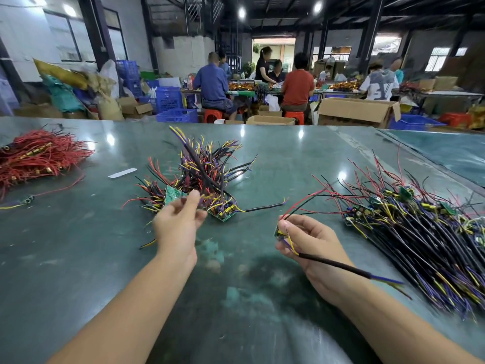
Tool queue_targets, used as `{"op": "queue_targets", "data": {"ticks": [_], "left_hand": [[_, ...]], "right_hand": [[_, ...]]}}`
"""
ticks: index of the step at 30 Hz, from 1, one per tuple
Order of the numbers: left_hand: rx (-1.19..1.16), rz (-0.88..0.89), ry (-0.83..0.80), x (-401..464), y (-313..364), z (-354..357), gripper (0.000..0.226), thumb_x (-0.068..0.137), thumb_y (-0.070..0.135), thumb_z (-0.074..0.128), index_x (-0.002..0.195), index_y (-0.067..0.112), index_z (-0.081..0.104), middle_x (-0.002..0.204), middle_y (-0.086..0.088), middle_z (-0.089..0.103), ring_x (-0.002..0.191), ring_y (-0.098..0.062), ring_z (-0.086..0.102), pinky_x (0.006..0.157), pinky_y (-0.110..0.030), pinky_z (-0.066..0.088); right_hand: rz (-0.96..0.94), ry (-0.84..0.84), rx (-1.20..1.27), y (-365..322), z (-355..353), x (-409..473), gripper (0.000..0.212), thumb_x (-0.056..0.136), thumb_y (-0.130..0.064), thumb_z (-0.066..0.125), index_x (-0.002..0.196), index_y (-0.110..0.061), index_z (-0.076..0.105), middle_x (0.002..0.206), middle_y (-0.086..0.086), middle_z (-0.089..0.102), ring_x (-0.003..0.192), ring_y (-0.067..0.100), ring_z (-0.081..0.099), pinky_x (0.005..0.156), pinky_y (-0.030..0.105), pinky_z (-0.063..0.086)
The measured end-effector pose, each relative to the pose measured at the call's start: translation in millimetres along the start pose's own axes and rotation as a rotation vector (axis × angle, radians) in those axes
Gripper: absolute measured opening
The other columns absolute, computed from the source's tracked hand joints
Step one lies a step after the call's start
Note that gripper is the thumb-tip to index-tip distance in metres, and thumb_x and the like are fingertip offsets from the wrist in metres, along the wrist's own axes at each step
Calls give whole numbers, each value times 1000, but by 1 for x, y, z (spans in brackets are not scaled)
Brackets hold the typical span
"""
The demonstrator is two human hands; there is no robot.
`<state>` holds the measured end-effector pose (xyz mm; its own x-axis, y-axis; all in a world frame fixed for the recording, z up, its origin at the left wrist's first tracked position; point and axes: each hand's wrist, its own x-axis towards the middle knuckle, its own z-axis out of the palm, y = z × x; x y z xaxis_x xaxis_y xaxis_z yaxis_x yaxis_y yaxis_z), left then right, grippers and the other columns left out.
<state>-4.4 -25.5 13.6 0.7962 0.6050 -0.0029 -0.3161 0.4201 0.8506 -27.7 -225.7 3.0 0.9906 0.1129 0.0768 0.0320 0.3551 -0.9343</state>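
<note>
Head view, right hand: the right hand [309,243] holds a small green circuit board [281,231] just above the dark green glossy table [236,298]. Thumb and fingers [301,224] pinch the board by its edges, likely so its leads hang free and can be checked.

Head view, the board's leads: thin red and black wires [304,200] rise up and away from the board. A black sleeved cable with purple and yellow ends [338,267] trails out across the palm to the right.

Head view, left hand: the left hand [178,222] reaches into the near edge of the middle pile. It is blurred, and its fingers [193,197] look half curled. I cannot tell whether they pinch a wire.

Head view, middle pile: a tangled pile of green boards with black, purple, yellow and red wires [204,174] lies straight ahead within easy reach. It looks like the stock to be picked from.

Head view, right heap: a long heap of wired boards [425,237] has its cables running much the same way. It lies beside the holding hand and seems to be the sorted lot.

Head view, far left: a heap of loose red wires with brass ends [36,157] sits well apart from the hands.

Head view, strip: a white paper strip [122,172] lies flat between the red heap and the middle pile.

Head view, beyond: seated workers [298,88] bend over another table, with cardboard boxes [357,111] behind.
</note>
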Motion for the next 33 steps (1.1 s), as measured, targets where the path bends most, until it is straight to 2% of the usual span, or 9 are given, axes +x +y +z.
{"op": "queue_targets", "data": {"ticks": [3, 6, 10, 14, 16, 18, 27, 30, 33], "left_hand": [[60, 202, 151, 11, 2, -6, 41, 80, 11, 74, 103, 12, 40, 93, -6, 50, 67, -9, 56, 57, -12, 51], [286, 288, 200, 12, 3, -5, 62, 74, 17, 80, 117, 11, 37, 110, -4, 49, 73, 9, 57, 56, 0, 39], [541, 353, 171, 5, -3, -5, 38, 77, 9, 70, 106, 20, 48, 112, -2, 44, 94, -16, 55, 78, -24, 45], [517, 270, -412, -22, -2, 6, 16, 86, 7, 64, 82, 23, 64, 73, 11, 64, 65, 2, 54, 65, -21, 46], [552, 152, -722, -39, -6, 10, 11, 86, 11, 65, 80, 19, 69, 67, 12, 66, 63, 3, 56, 62, -15, 46], [530, 29, -867, -50, -13, 11, 7, 84, 11, 67, 81, 17, 71, 69, 8, 68, 65, -1, 59, 64, -16, 48], [257, -163, -598, -48, -15, 12, 9, 81, 13, 67, 73, 10, 70, 70, -2, 65, 55, -13, 64, 53, -20, 53], [245, -131, -545, -47, -16, 15, 12, 86, 11, 64, 75, 10, 67, 70, 2, 66, 53, -14, 66, 48, -18, 50], [438, 16, -519, -45, -18, 16, 26, 91, 11, 58, 65, 11, 59, 61, 1, 56, 40, -7, 50, 40, -13, 36]], "right_hand": [[-1, 13, -22, 1, 1, 3, 14, 72, -13, 71, 74, -6, 60, 56, 2, 61, 45, 13, 56, 46, 18, 45], [0, 6, -73, 2, 1, 2, 14, 77, -8, 71, 68, -8, 60, 56, 4, 62, 45, 14, 56, 46, 20, 46], [-26, -15, -134, 2, 2, 0, 19, 80, -4, 70, 64, -10, 61, 55, 3, 62, 44, 13, 55, 47, 20, 47], [-75, -93, -230, 1, 5, -5, 19, 78, 0, 71, 65, -7, 60, 54, 8, 60, 44, 16, 48, 45, 17, 43], [-77, -133, -286, 3, 7, -7, 19, 78, 1, 72, 66, -6, 59, 54, 9, 61, 44, 15, 48, 44, 18, 42], [-78, -154, -329, 5, 8, -7, 19, 78, 4, 70, 66, -5, 58, 54, 8, 61, 43, 13, 49, 43, 17, 41], [-48, -163, -284, 0, 7, -5, 16, 78, -1, 71, 71, -5, 57, 52, 2, 60, 40, 10, 52, 42, 18, 43], [-47, -143, -220, -1, 7, -6, 13, 79, 0, 69, 72, -2, 58, 57, 11, 58, 42, 13, 49, 43, 18, 43], [-37, -139, -185, -1, 7, -6, 12, 80, 3, 67, 73, 0, 57, 59, 13, 57, 42, 13, 48, 43, 16, 42]]}}
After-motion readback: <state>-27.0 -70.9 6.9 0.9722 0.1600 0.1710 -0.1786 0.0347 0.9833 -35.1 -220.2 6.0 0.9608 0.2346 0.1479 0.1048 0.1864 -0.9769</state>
